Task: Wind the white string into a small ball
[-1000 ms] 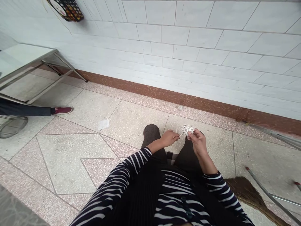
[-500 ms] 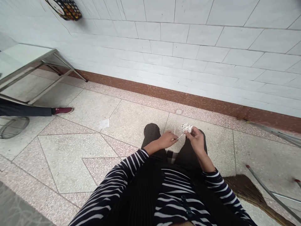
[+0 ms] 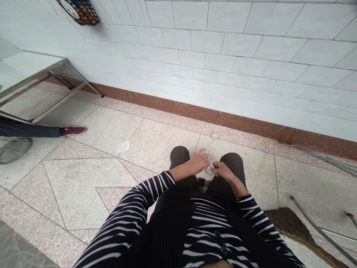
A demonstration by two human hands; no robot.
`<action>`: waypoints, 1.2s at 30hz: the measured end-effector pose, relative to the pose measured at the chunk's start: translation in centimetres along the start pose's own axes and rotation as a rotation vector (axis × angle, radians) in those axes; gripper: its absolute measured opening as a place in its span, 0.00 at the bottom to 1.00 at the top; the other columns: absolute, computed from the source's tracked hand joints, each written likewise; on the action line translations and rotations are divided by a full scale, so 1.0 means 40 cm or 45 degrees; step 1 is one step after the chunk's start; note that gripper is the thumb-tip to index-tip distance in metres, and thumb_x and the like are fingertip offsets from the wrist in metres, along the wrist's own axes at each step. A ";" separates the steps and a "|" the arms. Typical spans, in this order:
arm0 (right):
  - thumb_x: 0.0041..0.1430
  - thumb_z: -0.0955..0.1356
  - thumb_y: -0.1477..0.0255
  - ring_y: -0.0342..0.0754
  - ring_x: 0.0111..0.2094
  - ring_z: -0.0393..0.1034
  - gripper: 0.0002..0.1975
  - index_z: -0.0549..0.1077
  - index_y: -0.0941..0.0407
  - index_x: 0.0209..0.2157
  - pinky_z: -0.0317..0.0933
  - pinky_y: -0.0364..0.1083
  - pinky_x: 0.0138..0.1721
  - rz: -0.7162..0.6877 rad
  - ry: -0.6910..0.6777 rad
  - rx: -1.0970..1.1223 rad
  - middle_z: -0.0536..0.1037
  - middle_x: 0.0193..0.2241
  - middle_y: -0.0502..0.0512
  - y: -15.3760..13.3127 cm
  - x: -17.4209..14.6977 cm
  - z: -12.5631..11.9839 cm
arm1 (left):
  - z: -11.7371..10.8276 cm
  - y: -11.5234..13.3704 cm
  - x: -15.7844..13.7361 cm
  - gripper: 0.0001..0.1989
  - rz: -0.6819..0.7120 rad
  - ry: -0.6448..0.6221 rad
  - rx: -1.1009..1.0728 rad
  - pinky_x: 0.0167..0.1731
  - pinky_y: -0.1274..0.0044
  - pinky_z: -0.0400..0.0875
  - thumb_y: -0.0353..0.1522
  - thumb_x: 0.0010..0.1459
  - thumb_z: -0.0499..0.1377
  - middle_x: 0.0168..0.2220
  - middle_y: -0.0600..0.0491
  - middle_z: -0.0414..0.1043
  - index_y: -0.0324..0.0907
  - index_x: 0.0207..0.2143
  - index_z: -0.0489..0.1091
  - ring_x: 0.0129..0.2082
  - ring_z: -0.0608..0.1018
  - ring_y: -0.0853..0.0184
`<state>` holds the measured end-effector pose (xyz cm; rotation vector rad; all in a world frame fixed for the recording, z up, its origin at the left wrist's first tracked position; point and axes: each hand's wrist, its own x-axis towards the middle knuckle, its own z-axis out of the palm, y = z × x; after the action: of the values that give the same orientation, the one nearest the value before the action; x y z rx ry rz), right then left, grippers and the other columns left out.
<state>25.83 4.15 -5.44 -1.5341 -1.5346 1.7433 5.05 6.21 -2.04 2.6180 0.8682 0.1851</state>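
Observation:
A small bundle of white cord or yarn with dark flecks point(image 3: 209, 168) lies between my hands, above the gap between my knees. My right hand point(image 3: 224, 171) is closed, its fingertips pinching the bundle's right side. My left hand point(image 3: 198, 162) is at the bundle's left edge, one finger raised and apart, the others bent against the bundle. Its thumb and exact grip are partly hidden. A small whitish ball point(image 3: 215, 134) sits on the floor beyond my knees, near the wall.
A white scrap point(image 3: 123, 147) lies on the floor to the left. At far left stand a metal-framed table point(image 3: 51, 67), another person's leg and red shoe point(image 3: 74, 130), and a wire basket point(image 3: 15, 150). A brown broom point(image 3: 290, 223) and metal legs point(image 3: 309, 219) are at right.
My right hand has brought the bundle down and left, close to my left hand. The strand stretched between the hands no longer shows. One left finger has lifted.

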 end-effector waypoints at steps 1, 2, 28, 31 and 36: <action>0.44 0.76 0.57 0.43 0.22 0.61 0.18 0.71 0.54 0.23 0.57 0.43 0.27 -0.006 -0.045 0.064 0.70 0.18 0.45 -0.004 -0.008 -0.001 | -0.007 -0.010 -0.001 0.11 0.006 0.005 -0.011 0.74 0.57 0.54 0.26 0.68 0.61 0.32 0.51 0.79 0.44 0.31 0.77 0.47 0.78 0.59; 0.43 0.77 0.54 0.43 0.23 0.62 0.20 0.72 0.55 0.24 0.59 0.44 0.28 -0.018 -0.075 0.121 0.71 0.19 0.46 -0.008 -0.017 -0.002 | -0.013 -0.020 -0.001 0.11 0.008 0.013 -0.021 0.74 0.57 0.53 0.27 0.69 0.61 0.33 0.50 0.80 0.43 0.32 0.77 0.48 0.78 0.59; 0.52 0.73 0.63 0.45 0.29 0.60 0.10 0.71 0.53 0.31 0.55 0.46 0.33 -0.377 0.007 0.100 0.68 0.27 0.46 -0.141 -0.100 -0.043 | -0.030 -0.017 0.040 0.12 -0.562 0.339 -1.092 0.49 0.75 0.73 0.35 0.68 0.59 0.43 0.51 0.85 0.39 0.41 0.82 0.45 0.82 0.63; 0.52 0.71 0.65 0.45 0.29 0.59 0.08 0.72 0.54 0.33 0.55 0.46 0.33 -0.412 -0.011 0.100 0.68 0.27 0.46 -0.151 -0.102 -0.050 | -0.065 -0.018 0.046 0.14 -0.456 0.362 -0.952 0.48 0.75 0.72 0.35 0.70 0.57 0.38 0.52 0.83 0.40 0.36 0.81 0.42 0.82 0.64; 0.52 0.70 0.67 0.45 0.30 0.61 0.07 0.71 0.54 0.32 0.56 0.46 0.34 -0.477 -0.022 0.047 0.68 0.27 0.46 -0.170 -0.118 -0.053 | -0.068 -0.020 0.051 0.14 -0.352 0.385 -0.852 0.49 0.75 0.70 0.35 0.71 0.57 0.38 0.51 0.83 0.40 0.37 0.80 0.43 0.81 0.64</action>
<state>26.80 3.71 3.03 -1.1261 -1.6607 1.5616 5.61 8.86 0.17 1.8558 1.0350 0.6785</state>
